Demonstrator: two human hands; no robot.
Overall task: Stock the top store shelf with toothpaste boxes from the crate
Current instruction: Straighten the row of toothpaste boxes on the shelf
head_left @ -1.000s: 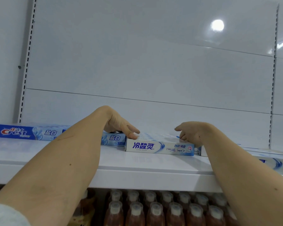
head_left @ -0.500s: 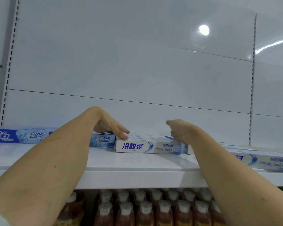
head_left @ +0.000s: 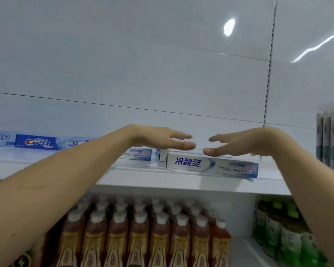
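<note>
Nearest the camera, on the lower shelf, stand rows of brown drink bottles (head_left: 158,241) with white caps: seven show in the front row, with at least three more rows behind, the farthest blurred. To their right stands a cluster of green-capped bottles (head_left: 283,236), too blurred to count.

Above them runs the white top shelf (head_left: 181,185). Two bare forearms reach up over its front edge. The left hand (head_left: 158,138) is flat, palm down, its grip spread and holding nothing. The right hand (head_left: 241,143) mirrors it, grip likewise spread and empty. Their fingertips point toward each other with a small gap between, both hovering just above the white toothpaste box (head_left: 210,166) with blue characters, which lies lengthwise near the shelf's front edge, its right end slightly past the lip.

Just behind and left of it lies a second box of the same kind (head_left: 138,153), partly hidden by the left forearm. Farther left, two blue Crest boxes (head_left: 38,142) lie end to end, the leftmost cut off by the frame.

Behind everything stands the white back panel (head_left: 143,64). At the far right edge stand dark striped packages (head_left: 330,141), four visible.
</note>
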